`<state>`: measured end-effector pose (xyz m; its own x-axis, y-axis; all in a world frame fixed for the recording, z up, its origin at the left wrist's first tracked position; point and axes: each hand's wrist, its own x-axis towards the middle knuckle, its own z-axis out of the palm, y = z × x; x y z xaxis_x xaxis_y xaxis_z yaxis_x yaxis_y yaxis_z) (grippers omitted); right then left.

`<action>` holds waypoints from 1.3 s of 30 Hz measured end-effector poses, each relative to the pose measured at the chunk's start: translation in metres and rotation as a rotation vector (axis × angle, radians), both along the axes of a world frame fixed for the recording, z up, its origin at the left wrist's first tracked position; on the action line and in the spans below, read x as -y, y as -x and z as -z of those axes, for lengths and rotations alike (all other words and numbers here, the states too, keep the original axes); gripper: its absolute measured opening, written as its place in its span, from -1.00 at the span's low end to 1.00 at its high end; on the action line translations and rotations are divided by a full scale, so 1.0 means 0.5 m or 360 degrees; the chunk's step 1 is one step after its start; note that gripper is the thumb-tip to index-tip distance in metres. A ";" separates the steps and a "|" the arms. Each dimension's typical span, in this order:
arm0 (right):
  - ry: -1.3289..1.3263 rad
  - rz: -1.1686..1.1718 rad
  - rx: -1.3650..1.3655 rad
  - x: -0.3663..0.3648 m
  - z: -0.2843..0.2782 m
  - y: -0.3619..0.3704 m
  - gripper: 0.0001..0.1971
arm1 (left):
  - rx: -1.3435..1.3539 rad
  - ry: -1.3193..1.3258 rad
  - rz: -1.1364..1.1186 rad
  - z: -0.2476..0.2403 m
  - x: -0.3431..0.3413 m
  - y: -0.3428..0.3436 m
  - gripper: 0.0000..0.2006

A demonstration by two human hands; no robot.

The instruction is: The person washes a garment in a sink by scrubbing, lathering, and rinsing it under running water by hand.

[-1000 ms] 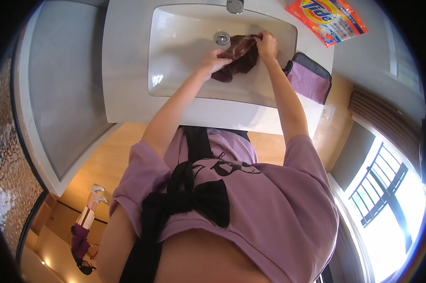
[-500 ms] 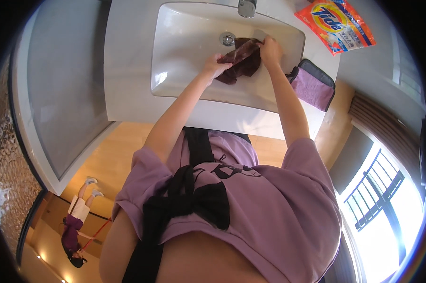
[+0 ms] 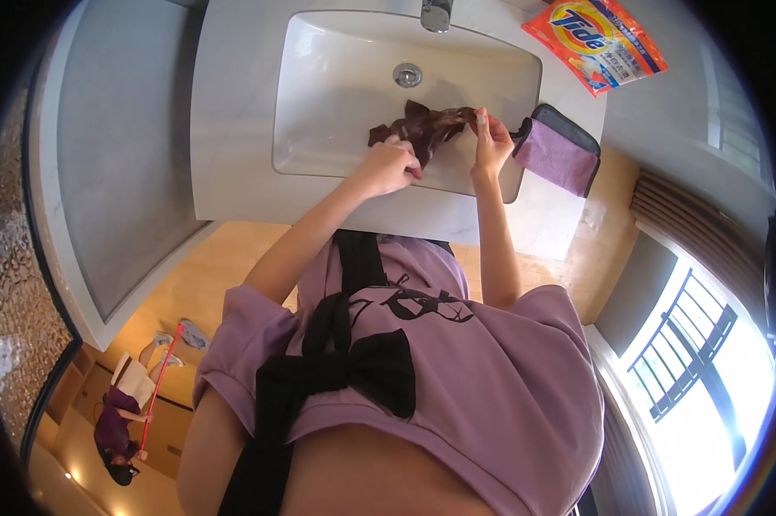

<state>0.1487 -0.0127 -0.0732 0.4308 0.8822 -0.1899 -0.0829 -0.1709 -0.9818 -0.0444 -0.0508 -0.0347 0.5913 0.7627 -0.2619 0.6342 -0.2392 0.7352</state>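
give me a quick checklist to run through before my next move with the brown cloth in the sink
1. Right hand holding the brown cloth: ok, pinching its right end.
2. Left hand grip: cannot tell, curled at the cloth, fingertips mostly hidden.
3. Drain uncovered: ok, cloth lies apart from it.
4. Faucet off: ok, no stream shows.
5. Orange packet outside the sink: ok.

There are two grips (image 3: 389, 167) (image 3: 492, 144), one brown cloth (image 3: 426, 132), one sink (image 3: 336, 103), one drain (image 3: 407, 76), one faucet (image 3: 437, 15), one packet (image 3: 596, 43).
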 end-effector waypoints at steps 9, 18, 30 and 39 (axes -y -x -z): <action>-0.0037 -0.0099 -0.1554 -0.002 -0.044 0.000 -0.76 | 0.0198 0.0324 -0.0494 -0.036 -0.084 -0.003 -0.84; 0.0021 -0.0761 -0.1295 -0.010 -0.265 0.015 -0.66 | 0.1060 0.1184 -0.0432 -0.159 -0.199 -0.020 -0.53; -0.0008 -0.0907 0.0140 -0.017 -0.257 0.007 -0.59 | 0.1019 0.0451 -0.0538 -0.179 -0.168 -0.023 -0.75; 0.0123 -0.0849 0.0077 -0.007 -0.157 0.063 -0.82 | 0.1347 0.0479 -0.0839 -0.222 -0.173 -0.003 -0.76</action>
